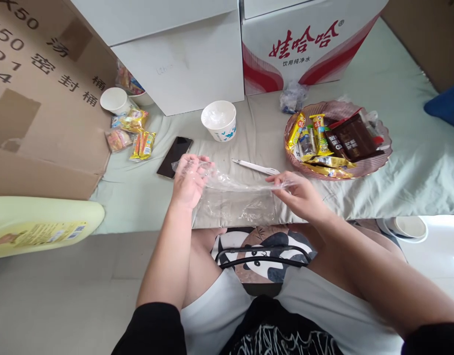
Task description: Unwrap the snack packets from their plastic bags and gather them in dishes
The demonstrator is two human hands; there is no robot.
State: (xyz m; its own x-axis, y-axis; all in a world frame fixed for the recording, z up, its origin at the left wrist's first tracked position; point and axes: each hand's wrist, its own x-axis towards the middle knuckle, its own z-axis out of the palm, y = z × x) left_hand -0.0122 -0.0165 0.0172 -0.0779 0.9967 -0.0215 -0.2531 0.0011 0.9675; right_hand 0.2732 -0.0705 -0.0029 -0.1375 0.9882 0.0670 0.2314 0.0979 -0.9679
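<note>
A thin, crinkled clear plastic film (pixel 232 183) stretches between my two hands above the cloth; whether it is a bag or a glove I cannot tell. My left hand (pixel 191 181) has its palm turned up, with fingers curled around one end of the film. At the other end, my right hand (pixel 295 195) pinches it between thumb and fingers. Just beyond the film lies a white utility knife (pixel 255 166), close to my right fingertips. A dark phone (pixel 175 157) rests left of my left hand. Farther back stands a white paper cup (pixel 219 122) with clear plastic inside.
To the right, a pink ribbed bowl (pixel 374 170) holds several wrapped snacks. Small snack packets (pixel 142 146) and another white paper cup (pixel 116 101) lie at left. White cartons (pixel 197 64) block the back. A large cardboard box (pixel 45 108) and a yellow-green jug (pixel 45 224) stand left.
</note>
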